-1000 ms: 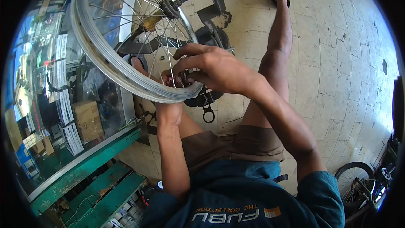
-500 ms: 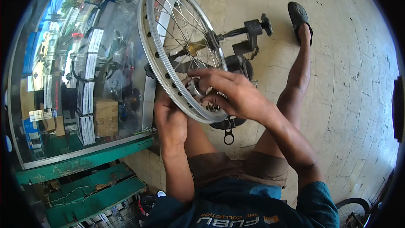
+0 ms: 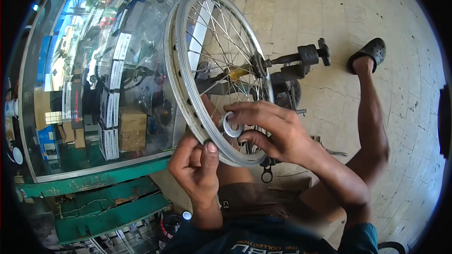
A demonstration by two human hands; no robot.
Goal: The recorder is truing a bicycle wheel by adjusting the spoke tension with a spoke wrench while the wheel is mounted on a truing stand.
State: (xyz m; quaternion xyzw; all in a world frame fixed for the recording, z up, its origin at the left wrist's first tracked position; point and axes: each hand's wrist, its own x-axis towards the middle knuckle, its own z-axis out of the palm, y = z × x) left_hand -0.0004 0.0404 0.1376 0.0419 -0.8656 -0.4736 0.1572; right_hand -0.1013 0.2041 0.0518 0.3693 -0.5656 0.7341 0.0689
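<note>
A spoked bicycle wheel (image 3: 187,77) stands tilted before me, its hub held in a black truing stand (image 3: 292,66). My right hand (image 3: 282,131) pinches a round silver spoke wrench (image 3: 232,124) between thumb and fingers. That wrench sits at the inner side of the rim, among the lower spokes. My left hand (image 3: 200,164) is closed on the near lower part of the rim, its thumb pressed against the outer edge. Some of its fingers are hidden behind the thumb and rim.
A glass display case (image 3: 108,89) with boxed goods stands close on the left, above a green wooden bench (image 3: 113,204). My outstretched leg, in a black clog (image 3: 368,55), lies on the right. A ring-ended tool (image 3: 267,174) hangs below the stand. A silver lever-like part (image 3: 332,151) shows behind my right wrist.
My left hand has come from behind the wheel to the rim's near edge, its thumb now showing. My right hand's fingers have shifted on the wrench. The whole view has shifted, and my leg is farther right.
</note>
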